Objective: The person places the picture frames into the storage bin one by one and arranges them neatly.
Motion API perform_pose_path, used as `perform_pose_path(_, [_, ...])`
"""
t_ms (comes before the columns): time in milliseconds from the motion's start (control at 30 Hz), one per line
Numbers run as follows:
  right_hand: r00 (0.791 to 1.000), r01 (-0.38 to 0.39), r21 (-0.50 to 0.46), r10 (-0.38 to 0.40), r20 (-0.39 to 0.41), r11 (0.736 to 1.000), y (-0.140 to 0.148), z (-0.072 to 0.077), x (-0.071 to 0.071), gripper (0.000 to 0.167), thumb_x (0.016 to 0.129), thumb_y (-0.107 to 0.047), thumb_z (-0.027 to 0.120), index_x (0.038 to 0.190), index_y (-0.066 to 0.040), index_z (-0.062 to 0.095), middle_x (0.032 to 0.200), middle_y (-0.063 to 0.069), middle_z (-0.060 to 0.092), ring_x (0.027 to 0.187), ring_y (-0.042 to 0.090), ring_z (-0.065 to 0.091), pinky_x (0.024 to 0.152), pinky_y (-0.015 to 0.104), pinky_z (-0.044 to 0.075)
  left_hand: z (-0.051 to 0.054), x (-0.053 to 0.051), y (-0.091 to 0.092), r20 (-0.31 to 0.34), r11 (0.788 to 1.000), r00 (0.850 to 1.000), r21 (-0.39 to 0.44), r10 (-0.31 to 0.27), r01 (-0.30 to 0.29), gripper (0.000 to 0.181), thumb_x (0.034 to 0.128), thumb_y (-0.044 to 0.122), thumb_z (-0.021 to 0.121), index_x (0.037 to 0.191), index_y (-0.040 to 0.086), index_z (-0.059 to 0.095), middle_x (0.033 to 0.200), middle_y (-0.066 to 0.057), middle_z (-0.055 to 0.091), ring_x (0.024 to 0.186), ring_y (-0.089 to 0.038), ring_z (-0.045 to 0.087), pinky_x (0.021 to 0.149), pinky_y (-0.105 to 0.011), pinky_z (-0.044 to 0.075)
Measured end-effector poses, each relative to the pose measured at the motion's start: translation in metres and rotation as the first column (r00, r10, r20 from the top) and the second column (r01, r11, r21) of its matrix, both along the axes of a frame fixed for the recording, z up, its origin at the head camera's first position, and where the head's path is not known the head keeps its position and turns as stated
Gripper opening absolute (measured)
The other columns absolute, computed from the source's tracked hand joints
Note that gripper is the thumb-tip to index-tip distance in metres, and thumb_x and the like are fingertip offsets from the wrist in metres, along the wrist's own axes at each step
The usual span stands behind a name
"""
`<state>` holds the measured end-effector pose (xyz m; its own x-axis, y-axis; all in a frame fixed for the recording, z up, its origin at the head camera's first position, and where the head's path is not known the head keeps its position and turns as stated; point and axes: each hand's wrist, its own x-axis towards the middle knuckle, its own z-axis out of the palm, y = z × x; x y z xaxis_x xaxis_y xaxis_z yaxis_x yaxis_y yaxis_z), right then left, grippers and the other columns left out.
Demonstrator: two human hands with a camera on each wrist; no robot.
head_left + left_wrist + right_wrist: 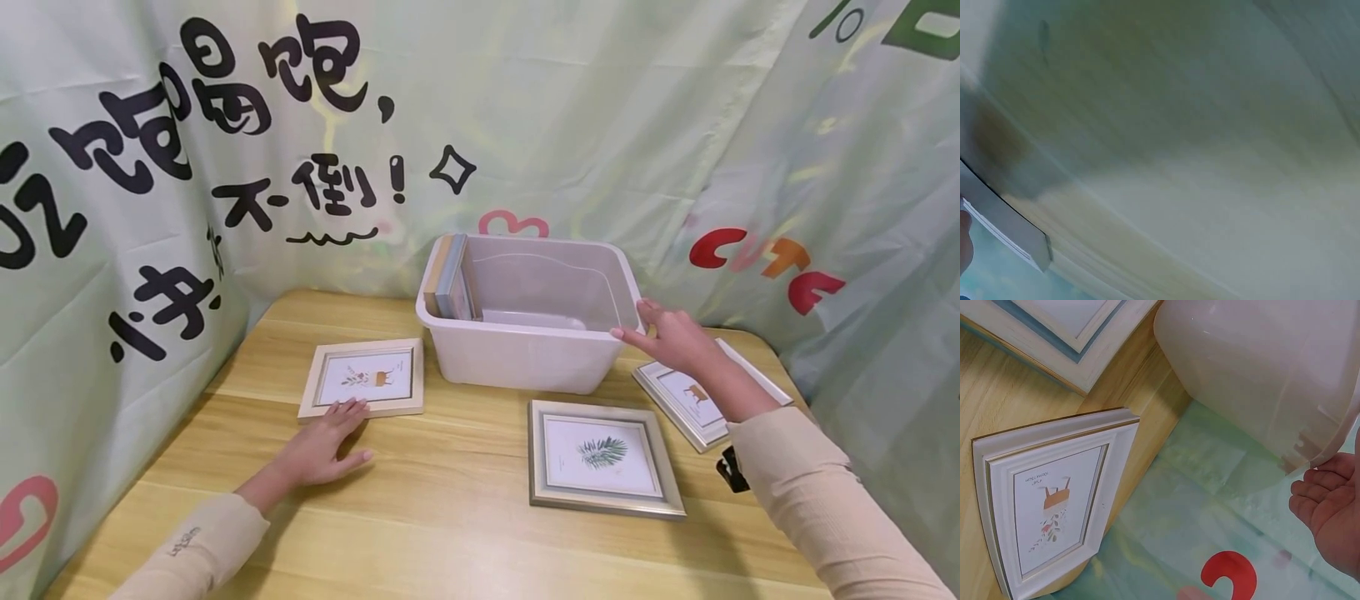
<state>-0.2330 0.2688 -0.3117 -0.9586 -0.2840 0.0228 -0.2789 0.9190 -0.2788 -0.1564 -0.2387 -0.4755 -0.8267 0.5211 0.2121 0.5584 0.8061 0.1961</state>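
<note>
My left hand lies palm down with its fingertips touching the front edge of a pale picture frame; fingers look straight. In the left wrist view only a fingertip shows beside that frame's edge. My right hand holds the right front rim of a light plastic bin, thumb over the rim. From the right wrist view, its fingers bend in under the lip. A wood-toned frame and a grey-blue frame stand upright at the bin's left end.
A champagne-coloured frame with a leaf print lies in front of the bin. Right of the bin, a white picture frame is partly covered by my right forearm. Printed cloth hangs behind the wooden table.
</note>
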Motion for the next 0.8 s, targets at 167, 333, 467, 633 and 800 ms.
perform_pose_path(167, [1.0, 0.002, -0.004, -0.002, 0.0, 1.0, -0.001, 0.001, 0.0, 0.08, 0.09, -0.049, 0.053, 0.14, 0.01, 0.029, 0.141, 0.034, 0.031, 0.125, 0.05, 0.038, 0.098, 0.061, 0.037, 0.0, 0.002, 0.007, 0.006, 0.999, 1.0, 0.03, 0.029, -0.029, 0.067, 0.0843, 0.043, 0.061, 0.129, -0.005, 0.05, 0.136, -0.021, 0.049, 0.129, -0.039, 0.042, 0.107, -0.052, 0.031])
perform_pose_path(333, [1.0, -0.003, -0.001, 0.003, -0.002, 1.0, -0.001, 0.0, 0.0, 0.08, 0.09, -0.048, 0.053, 0.14, 0.01, 0.03, 0.141, 0.034, 0.031, 0.125, 0.05, 0.038, 0.098, 0.061, 0.036, 0.005, 0.002, 0.006, 0.078, 0.988, 0.992, 0.116, 0.095, -0.104, 0.062, 0.0863, 0.039, 0.061, 0.131, -0.003, 0.049, 0.14, -0.021, 0.045, 0.131, -0.042, 0.037, 0.107, -0.056, 0.03])
perform_pose_path(467, [1.0, 0.0, -0.003, 0.0, -0.003, 1.0, 0.0, 0.0, 0.0, 0.08, 0.09, -0.049, 0.052, 0.14, 0.009, 0.03, 0.141, 0.034, 0.031, 0.125, 0.05, 0.038, 0.098, 0.062, 0.036, 0.01, -0.005, 0.002, 0.078, 0.938, 0.978, 0.279, 0.193, -0.208, 0.055, 0.0896, 0.028, 0.058, 0.133, -0.004, 0.046, 0.14, -0.025, 0.041, 0.13, -0.045, 0.036, 0.106, -0.058, 0.029])
perform_pose_path(633, [1.0, 0.002, -0.011, -0.002, -0.006, 1.0, -0.001, -0.001, 0.0, 0.08, 0.089, -0.049, 0.053, 0.139, 0.01, 0.031, 0.141, 0.034, 0.032, 0.124, 0.05, 0.038, 0.097, 0.062, 0.037, 0.007, -0.012, -0.004, 0.083, 0.805, 0.938, 0.49, 0.337, -0.333, 0.052, 0.0903, 0.018, 0.058, 0.132, -0.009, 0.044, 0.137, -0.029, 0.042, 0.128, -0.046, 0.038, 0.106, -0.056, 0.03])
perform_pose_path(800, [1.0, 0.005, -0.01, -0.005, -0.003, 1.0, -0.002, -0.001, 0.0, 0.08, 0.089, -0.048, 0.054, 0.139, 0.01, 0.031, 0.141, 0.034, 0.032, 0.125, 0.05, 0.038, 0.098, 0.062, 0.036, 0.0, -0.015, -0.008, 0.184, 0.669, 0.872, 0.577, 0.453, -0.469, 0.058, 0.0893, 0.023, 0.061, 0.132, -0.012, 0.042, 0.138, -0.032, 0.039, 0.129, -0.047, 0.035, 0.107, -0.054, 0.029])
